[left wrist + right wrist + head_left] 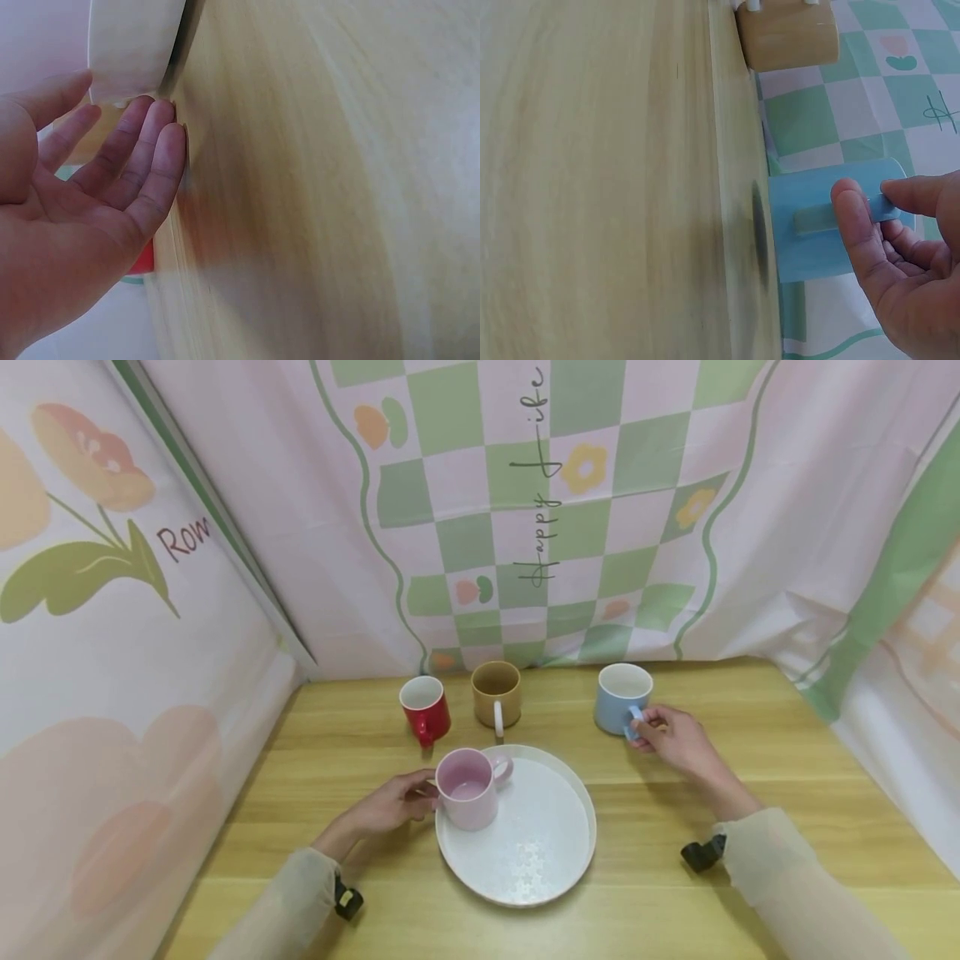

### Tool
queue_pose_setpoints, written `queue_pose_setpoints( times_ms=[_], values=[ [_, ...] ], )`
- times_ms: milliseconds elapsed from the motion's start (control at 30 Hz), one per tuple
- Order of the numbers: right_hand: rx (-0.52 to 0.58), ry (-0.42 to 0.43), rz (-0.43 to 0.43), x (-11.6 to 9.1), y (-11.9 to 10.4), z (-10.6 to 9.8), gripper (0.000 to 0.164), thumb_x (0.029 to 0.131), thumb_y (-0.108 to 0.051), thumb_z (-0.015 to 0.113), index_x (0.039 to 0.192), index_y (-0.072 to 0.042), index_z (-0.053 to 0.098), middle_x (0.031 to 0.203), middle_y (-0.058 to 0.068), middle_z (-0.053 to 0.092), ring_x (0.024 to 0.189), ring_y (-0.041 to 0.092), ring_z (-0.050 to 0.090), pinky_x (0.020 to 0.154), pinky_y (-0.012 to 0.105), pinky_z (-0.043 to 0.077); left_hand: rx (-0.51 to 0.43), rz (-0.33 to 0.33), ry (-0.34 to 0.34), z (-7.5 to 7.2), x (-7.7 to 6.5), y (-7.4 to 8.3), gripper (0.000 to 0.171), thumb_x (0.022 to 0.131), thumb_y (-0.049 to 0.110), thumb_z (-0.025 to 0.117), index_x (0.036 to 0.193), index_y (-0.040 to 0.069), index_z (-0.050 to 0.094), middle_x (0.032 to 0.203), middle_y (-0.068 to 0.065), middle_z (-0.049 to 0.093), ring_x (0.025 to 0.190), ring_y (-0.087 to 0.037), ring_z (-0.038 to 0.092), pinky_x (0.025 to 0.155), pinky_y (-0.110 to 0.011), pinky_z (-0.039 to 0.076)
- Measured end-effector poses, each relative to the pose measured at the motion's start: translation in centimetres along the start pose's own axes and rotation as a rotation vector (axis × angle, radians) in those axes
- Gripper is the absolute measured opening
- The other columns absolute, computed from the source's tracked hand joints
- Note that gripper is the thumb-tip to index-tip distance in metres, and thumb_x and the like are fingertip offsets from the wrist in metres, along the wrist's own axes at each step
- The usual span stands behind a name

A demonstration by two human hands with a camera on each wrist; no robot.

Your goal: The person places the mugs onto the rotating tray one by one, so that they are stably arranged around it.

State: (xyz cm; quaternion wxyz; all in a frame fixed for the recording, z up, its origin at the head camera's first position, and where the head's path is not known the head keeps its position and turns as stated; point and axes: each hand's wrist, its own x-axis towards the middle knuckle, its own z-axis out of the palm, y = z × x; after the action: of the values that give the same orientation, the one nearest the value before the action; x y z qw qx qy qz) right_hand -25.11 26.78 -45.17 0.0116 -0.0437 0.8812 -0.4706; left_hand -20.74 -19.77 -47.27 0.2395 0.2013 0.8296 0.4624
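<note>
Your right grip point(675, 739) pinches the handle of the light-blue, cylindrical mug point(612, 708) between thumb and fingers. That mug is upright at the far side of the wood-grained counter point(645, 893), long axis vertical, handle towards you and slightly right. Your left grip point(390, 806) is loosely open beside the pale-pink, cylindrical mug point(471, 810), contact unclear; this stands upright on the round white tray point(555, 827), handle pointing right and away.

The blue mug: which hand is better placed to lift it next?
Likely the right hand: it pinches the blue mug by its handle. The left hand is farther off, beside the pink mug.
</note>
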Motion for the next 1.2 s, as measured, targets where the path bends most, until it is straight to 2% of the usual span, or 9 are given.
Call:
queue_pose_setpoints(
  times_ms=[133,467,1200],
  values=[
    [-0.015,0.000,-0.020,-0.2,-0.3,0.0,0.025,0.102,-0.016,0.055,0.109,0.008,0.056,0.099,0.025,0.070,0.079,0.018,0.073,0.074,0.032,0.063,0.007,0.005,0.001,0.1,-0.1,0.0,0.046,0.101,0.015,0.058,0.146,0.013,0.049,0.132,-0.017,0.062,0.121,-0.031,0.059,0.092,-0.040,0.059],
    [-0.045,-0.017,-0.032,-0.6,-0.9,0.1,0.029,0.103,-0.022,0.055,0.112,0.006,0.057,0.100,0.023,0.071,0.083,0.025,0.073,0.074,0.034,0.063,0.001,-0.025,0.009,0.1,-0.1,0.2,0.046,0.101,0.016,0.058,0.146,0.018,0.049,0.133,-0.013,0.062,0.121,-0.029,0.059,0.093,-0.038,0.059],
    [-0.054,-0.068,-0.077,-2.0,-3.4,0.2,0.031,0.104,-0.024,0.055,0.115,0.004,0.058,0.103,0.021,0.070,0.085,0.025,0.073,0.075,0.036,0.063,-0.002,0.021,-0.006,0.0,0.0,-0.2,0.046,0.101,0.016,0.058,0.146,0.013,0.049,0.134,-0.019,0.062,0.122,-0.034,0.059,0.092,-0.040,0.059]
  ],
)
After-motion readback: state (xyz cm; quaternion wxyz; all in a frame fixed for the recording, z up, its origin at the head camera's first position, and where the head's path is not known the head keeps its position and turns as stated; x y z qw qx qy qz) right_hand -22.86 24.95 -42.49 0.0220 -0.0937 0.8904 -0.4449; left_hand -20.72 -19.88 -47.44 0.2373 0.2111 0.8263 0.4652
